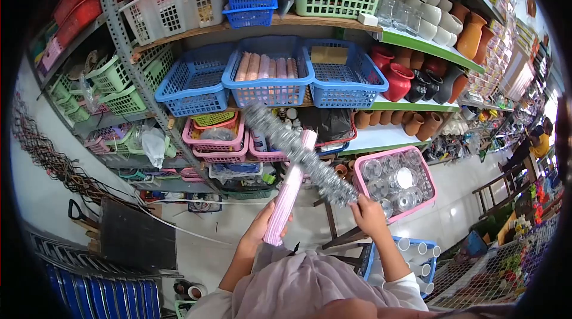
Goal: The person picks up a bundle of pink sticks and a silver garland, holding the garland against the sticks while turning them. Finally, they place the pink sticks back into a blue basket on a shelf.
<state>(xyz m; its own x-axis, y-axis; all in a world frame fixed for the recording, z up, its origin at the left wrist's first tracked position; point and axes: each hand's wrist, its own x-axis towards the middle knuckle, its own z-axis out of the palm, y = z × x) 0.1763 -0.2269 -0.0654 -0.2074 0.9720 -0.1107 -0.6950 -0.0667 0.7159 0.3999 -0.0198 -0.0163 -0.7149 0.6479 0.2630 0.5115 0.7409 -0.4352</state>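
My left hand (262, 225) is wrapped round the lower part of a long pink ribbed roll (286, 203), which tilts up and to the right. In my right hand (369, 216), the fingers pinch the near end of a fluffy silver tinsel garland (326, 181). The garland stretches up and left, crossing in front of the roll's upper part. Beyond its far end, a blue basket (271, 96) on the shelf holds several similar rolls (263, 67) in peach, pink and lilac.
Blue baskets (193, 94) (348, 94) flank the one with rolls. A pink crate of glass jars (433, 191) stands at my right, above a blue crate with white cups (420, 253). Vases (398, 81) line the right shelves. Farther right, a person (539, 140) sits. Blue chairs (101, 292) are at lower left.
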